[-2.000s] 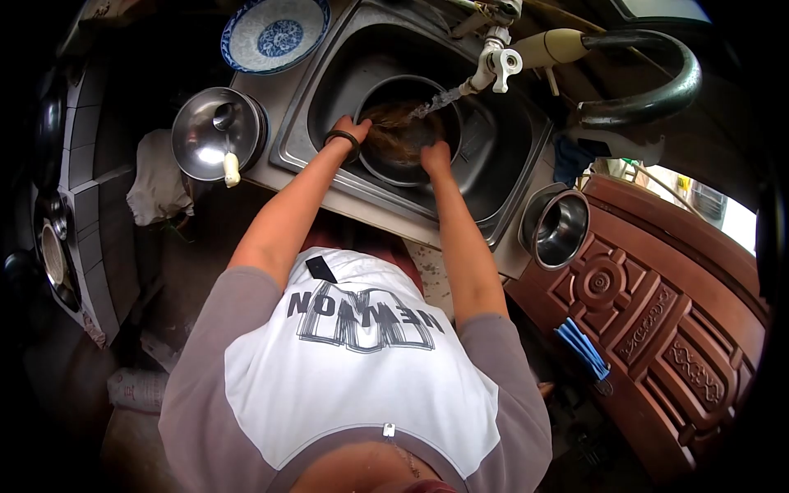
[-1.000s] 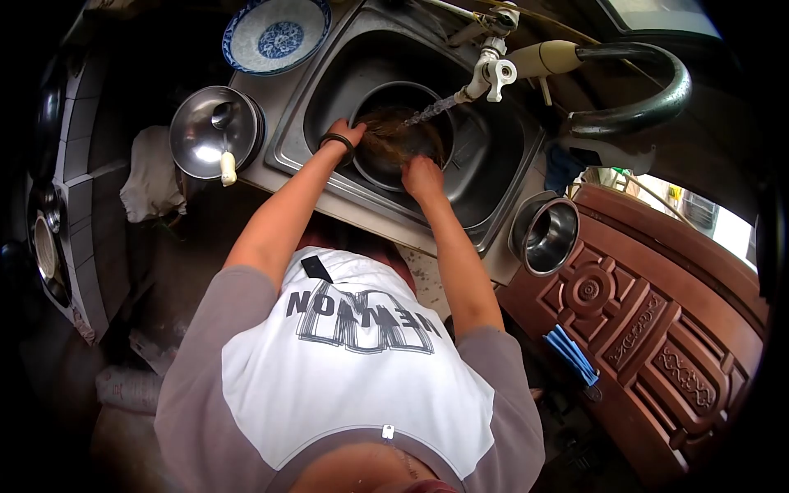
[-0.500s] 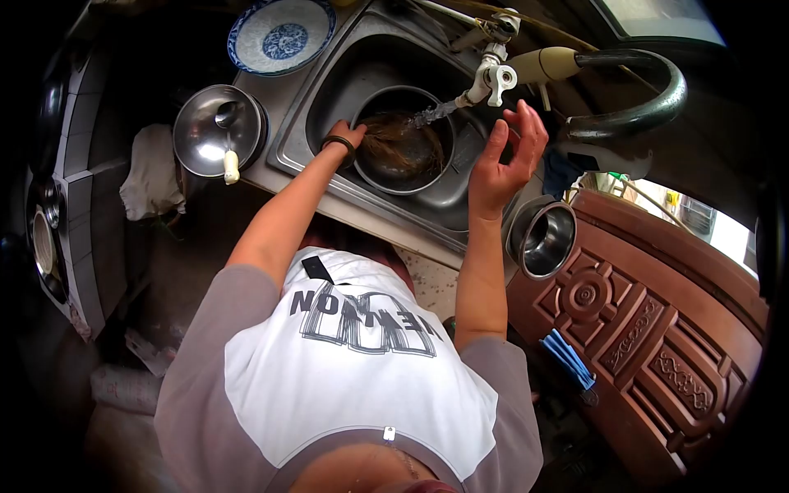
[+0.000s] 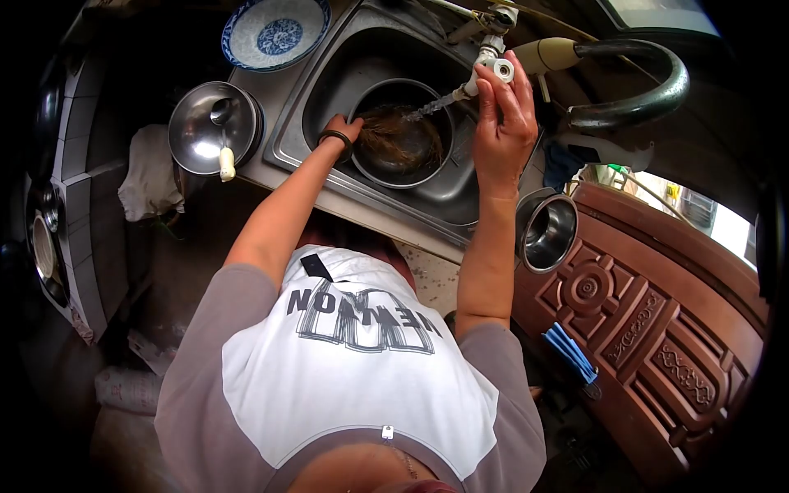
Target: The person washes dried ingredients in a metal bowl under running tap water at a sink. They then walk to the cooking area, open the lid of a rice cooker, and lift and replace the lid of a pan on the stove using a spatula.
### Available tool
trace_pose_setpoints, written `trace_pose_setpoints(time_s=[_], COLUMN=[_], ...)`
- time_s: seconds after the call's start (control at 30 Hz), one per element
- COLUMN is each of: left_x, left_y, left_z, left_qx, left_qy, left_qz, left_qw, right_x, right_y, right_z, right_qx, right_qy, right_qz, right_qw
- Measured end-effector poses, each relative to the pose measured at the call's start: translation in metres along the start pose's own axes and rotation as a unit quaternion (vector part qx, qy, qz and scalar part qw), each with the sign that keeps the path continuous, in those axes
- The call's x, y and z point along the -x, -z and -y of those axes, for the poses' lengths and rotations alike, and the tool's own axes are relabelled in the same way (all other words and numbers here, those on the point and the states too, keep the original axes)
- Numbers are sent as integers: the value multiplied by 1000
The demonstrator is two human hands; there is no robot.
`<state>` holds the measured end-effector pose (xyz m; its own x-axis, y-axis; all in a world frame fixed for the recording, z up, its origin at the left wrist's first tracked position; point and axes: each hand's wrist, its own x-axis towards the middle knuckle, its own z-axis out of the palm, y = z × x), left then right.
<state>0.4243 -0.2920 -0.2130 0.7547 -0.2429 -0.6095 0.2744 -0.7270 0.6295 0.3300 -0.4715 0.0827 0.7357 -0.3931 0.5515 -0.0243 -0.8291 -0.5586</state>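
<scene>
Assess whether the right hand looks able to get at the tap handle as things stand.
Probably yes: the right hand is raised at the tap handle, with nothing visible between them, though firm contact is hard to confirm. The left hand is well clear, at the basin.

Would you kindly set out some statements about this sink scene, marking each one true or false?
1. Water is running from the tap into the pot. True.
2. The right hand is dipped in the pot. False: it is raised at the tap handle.
3. The left hand is at the pot's rim. True.
4. The blue-and-white plate lies inside the sink. False: it is outside, to the left.
5. A spoon rests in the metal bowl left of the sink. True.
</scene>
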Motion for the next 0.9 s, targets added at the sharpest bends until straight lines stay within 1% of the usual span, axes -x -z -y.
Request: trace_pose_setpoints(time_s=[0.1, 0.2, 0.3, 0.4, 0.67, 0.9], left_x=[2, 3, 3, 3, 1, 0], left_y=[1, 1, 1, 4, 3, 3], left_z=[-2, -3, -3, -5, -6, -5], left_qx=[-5, -14, -19, -25, -38, -48], left_qy=[-1, -1, 2, 15, 48, 45], left_qz=[-1, -1, 0, 20, 49, 56], left_qw=[1000, 1000, 1000, 999, 997, 996], right_x=[-4, -4, -5, -3, -3, -2], right_y=[0, 4, 5, 4, 2, 1], right_z=[-6, 1, -11, -11, -13, -16], right_qx=[-34, -111, 0, -31, -37, -55], right_qy=[21, -73, 10, -8, -4, -14], right_qz=[-10, 17, 32, 33, 28, 29], right_qw=[999, 991, 999, 999, 999, 998])
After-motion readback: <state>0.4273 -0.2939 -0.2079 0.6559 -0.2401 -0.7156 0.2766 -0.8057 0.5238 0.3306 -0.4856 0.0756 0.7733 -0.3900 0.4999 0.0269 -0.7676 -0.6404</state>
